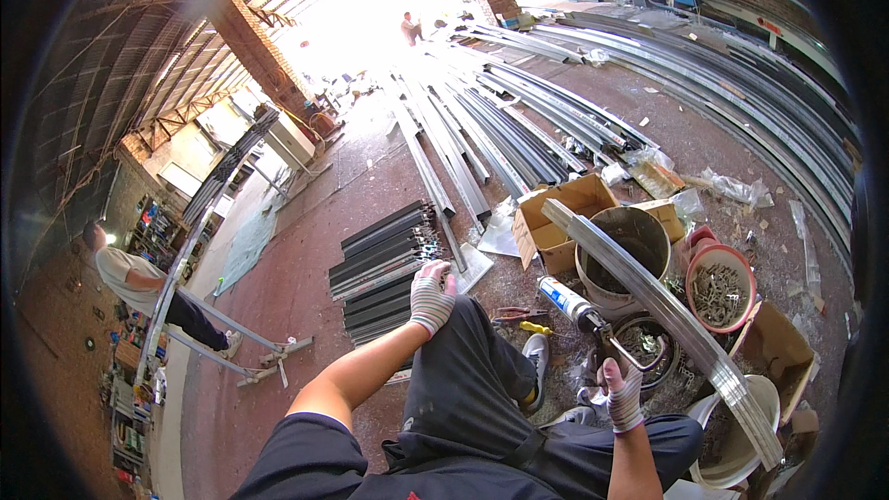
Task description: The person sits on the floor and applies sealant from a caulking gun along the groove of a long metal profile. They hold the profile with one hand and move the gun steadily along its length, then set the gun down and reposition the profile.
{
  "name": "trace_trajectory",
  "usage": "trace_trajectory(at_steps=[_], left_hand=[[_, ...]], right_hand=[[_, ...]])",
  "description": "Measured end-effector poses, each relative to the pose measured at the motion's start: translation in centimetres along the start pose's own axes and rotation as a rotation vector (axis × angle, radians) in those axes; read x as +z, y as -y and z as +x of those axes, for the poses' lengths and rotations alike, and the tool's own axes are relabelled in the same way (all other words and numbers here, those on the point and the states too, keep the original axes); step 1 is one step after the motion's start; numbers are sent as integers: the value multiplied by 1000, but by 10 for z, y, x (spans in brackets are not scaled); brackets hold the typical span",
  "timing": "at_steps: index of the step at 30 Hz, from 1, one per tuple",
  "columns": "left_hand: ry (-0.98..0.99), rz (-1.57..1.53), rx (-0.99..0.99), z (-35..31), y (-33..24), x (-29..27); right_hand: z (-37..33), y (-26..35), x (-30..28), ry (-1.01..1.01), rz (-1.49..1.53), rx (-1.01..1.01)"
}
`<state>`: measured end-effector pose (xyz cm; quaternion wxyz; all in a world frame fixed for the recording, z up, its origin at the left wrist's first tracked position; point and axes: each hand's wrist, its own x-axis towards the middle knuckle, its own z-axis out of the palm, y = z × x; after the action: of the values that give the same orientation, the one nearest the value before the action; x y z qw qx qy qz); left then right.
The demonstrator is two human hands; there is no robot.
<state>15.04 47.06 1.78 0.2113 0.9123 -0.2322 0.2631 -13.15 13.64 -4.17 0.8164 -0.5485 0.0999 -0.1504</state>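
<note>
My right hand (625,395), in a striped glove with bare fingertips, is closed around the handle of a caulking gun (602,331). A blue and white sealant tube (561,298) sits in the gun, its front end pointing up and left. My left hand (431,301), gloved the same way, lies against my bent knee with its fingers extended; it appears to hold nothing. Just beyond it on the floor are rows of short dark metal profiles (384,241), with small fittings at their right ends. Pliers (517,314) and a yellow-handled screwdriver (534,327) lie between my knee and the gun.
Pale metal bars (676,338) lie across a bucket (604,289) at my right. Around them stand a cardboard box (556,255), a reddish tub (741,268) of small metal parts and another bucket (767,398). Long profiles (509,148) cover the floor ahead. A person (130,268) stands left, by a metal stand (264,366).
</note>
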Motion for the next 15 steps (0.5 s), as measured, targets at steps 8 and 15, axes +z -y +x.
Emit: trace_trajectory(at_steps=[8,15], left_hand=[[-15,-11,17,1,-1,0],[-28,-12,26,1,-2,0]], right_hand=[[-2,-4,-3,38,18,31],[-4,4,2,-14,-60,-15]])
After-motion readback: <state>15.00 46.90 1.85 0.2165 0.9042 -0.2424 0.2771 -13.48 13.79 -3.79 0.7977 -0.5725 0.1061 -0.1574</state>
